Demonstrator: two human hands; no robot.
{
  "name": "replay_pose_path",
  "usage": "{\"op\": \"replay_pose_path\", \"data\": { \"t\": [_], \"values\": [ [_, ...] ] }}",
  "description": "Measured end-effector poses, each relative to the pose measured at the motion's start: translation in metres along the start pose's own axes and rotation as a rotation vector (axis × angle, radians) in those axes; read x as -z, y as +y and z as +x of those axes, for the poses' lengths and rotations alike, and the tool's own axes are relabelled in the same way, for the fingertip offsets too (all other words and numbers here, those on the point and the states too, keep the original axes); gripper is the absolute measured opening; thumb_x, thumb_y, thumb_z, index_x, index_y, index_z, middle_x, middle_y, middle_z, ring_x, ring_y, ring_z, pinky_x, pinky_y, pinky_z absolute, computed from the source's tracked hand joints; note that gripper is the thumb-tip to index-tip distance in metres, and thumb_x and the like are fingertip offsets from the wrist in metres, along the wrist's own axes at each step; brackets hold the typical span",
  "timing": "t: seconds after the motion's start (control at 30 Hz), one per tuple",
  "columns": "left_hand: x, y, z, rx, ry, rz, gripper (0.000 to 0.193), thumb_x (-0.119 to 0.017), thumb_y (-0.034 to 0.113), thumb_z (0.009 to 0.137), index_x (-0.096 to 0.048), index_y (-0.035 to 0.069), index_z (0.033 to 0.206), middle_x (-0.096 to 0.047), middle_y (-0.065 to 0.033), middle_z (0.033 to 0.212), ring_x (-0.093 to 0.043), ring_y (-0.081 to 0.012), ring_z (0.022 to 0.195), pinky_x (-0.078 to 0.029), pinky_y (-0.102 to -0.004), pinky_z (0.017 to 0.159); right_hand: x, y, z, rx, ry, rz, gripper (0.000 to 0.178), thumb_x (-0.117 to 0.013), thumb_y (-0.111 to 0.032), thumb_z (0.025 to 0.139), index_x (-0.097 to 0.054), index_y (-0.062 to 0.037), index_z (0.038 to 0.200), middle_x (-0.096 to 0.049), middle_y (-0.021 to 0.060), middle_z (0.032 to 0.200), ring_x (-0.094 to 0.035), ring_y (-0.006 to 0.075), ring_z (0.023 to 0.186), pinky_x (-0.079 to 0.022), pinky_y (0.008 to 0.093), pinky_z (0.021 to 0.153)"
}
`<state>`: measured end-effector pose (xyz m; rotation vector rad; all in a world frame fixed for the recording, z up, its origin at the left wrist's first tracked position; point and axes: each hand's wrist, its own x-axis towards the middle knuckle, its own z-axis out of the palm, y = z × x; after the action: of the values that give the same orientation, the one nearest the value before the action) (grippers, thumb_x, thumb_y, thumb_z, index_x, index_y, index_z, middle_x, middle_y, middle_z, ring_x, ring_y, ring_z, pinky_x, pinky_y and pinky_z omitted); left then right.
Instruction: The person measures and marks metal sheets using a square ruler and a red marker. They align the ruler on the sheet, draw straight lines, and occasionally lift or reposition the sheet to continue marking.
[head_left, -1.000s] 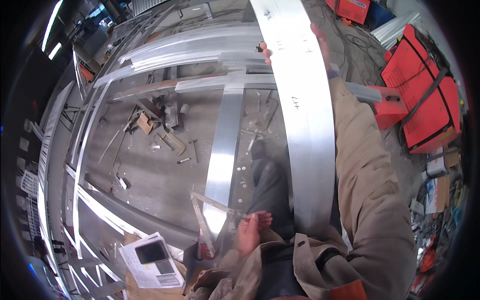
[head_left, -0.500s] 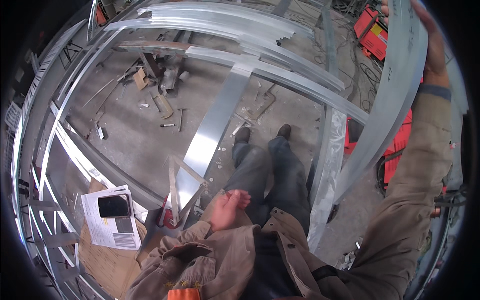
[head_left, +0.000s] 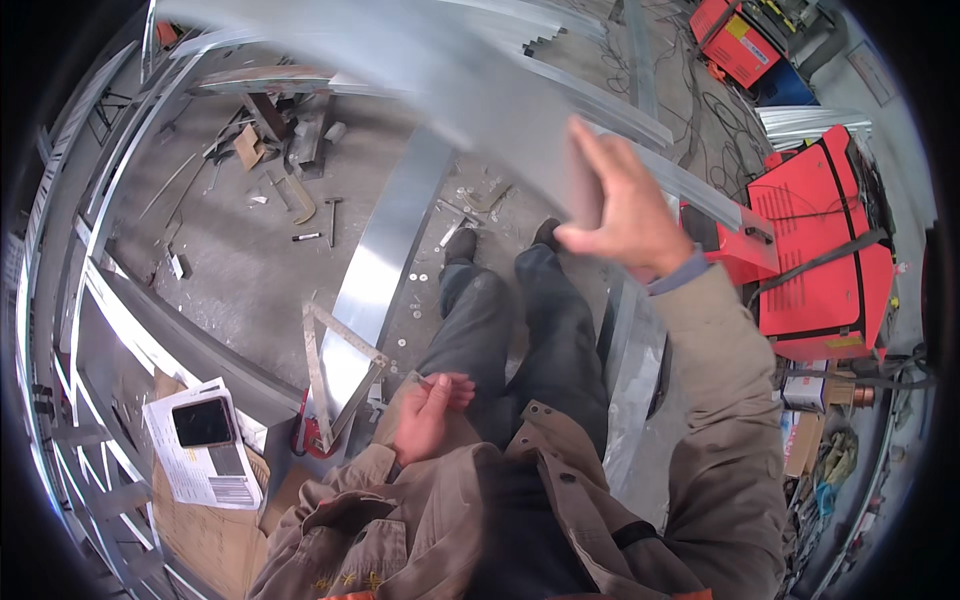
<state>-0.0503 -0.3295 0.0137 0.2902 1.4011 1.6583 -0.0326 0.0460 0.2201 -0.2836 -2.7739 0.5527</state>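
Note:
My right hand [head_left: 635,215] grips the near end of a long, flat silver metal profile [head_left: 490,110], thumb on one side and fingers on the other. The profile is smeared by motion and slants from the upper left down to that hand, above the metal frame. My left hand [head_left: 425,415] rests by my left thigh with its fingers loosely curled and thumb on top; nothing shows in it. Close beside it, a metal set square [head_left: 312,365] stands on a wide shiny metal bar [head_left: 385,230] with a red tool [head_left: 312,430] at its foot.
Papers [head_left: 190,465] with a phone [head_left: 202,422] lie on cardboard at left. Red machines [head_left: 815,250] and cables stand at right. A hammer [head_left: 333,220], a marker [head_left: 307,237], clamps and scraps lie on the floor. Long metal bars [head_left: 100,300] run along the left.
My right hand has brought the metal profile from the far right side leftward across the frame, lowering its near end. My left hand stays by my thigh. The view has shifted somewhat to the right.

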Motion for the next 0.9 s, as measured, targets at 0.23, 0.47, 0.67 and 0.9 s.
{"op": "replay_pose_path", "data": {
  "t": [0.23, 0.47, 0.67, 0.9],
  "values": [
    [-0.004, 0.006, 0.003, 0.056, 0.06, -0.017, 0.049, -0.047, 0.035, 0.121, -0.069, -0.007, 0.131, -0.077, -0.0162, 0.121, -0.072, -0.0193, 0.108, -0.057, -0.0348, 0.099, -0.108, 0.047, -0.004, 0.052, -0.129, -0.16, 0.113, -0.089, -0.045, 0.067, -0.046, -0.016, 0.167, -0.054, 0.0265, 0.132, -0.057, 0.0462, 0.122, -0.046, 0.0552, 0.108],
    [-0.008, 0.015, 0.009, 0.112, 0.091, 0.01, 0.048, -0.051, 0.038, 0.12, -0.07, -0.005, 0.131, -0.077, -0.0145, 0.123, -0.071, -0.0182, 0.109, -0.056, -0.0344, 0.099, -0.164, 0.087, 0.002, 0.081, -0.249, -0.193, 0.109, -0.088, -0.041, 0.066, -0.049, -0.0173, 0.165, -0.055, 0.0222, 0.126, -0.057, 0.0416, 0.12, -0.045, 0.0505, 0.104],
    [-0.012, 0.023, 0.018, 0.19, 0.115, 0.011, 0.044, -0.052, 0.035, 0.119, -0.072, -0.003, 0.13, -0.077, -0.0119, 0.12, -0.069, -0.0157, 0.11, -0.054, -0.033, 0.099, -0.176, 0.097, 0.005, 0.039, -0.355, -0.2, 0.109, -0.089, -0.04, 0.067, -0.049, -0.0172, 0.165, -0.055, 0.0216, 0.125, -0.056, 0.0414, 0.123, -0.044, 0.0504, 0.107],
    [-0.009, 0.019, 0.024, 0.21, 0.123, 0.035, 0.041, -0.052, 0.031, 0.12, -0.075, -0.002, 0.126, -0.077, -0.0093, 0.113, -0.069, -0.0145, 0.105, -0.054, -0.0313, 0.096, -0.15, 0.143, 0.07, -0.071, -0.207, -0.088, 0.116, -0.097, -0.052, 0.069, -0.047, -0.0127, 0.165, -0.049, 0.0269, 0.162, -0.046, 0.0458, 0.15, -0.038, 0.0531, 0.123]
  ]
}}
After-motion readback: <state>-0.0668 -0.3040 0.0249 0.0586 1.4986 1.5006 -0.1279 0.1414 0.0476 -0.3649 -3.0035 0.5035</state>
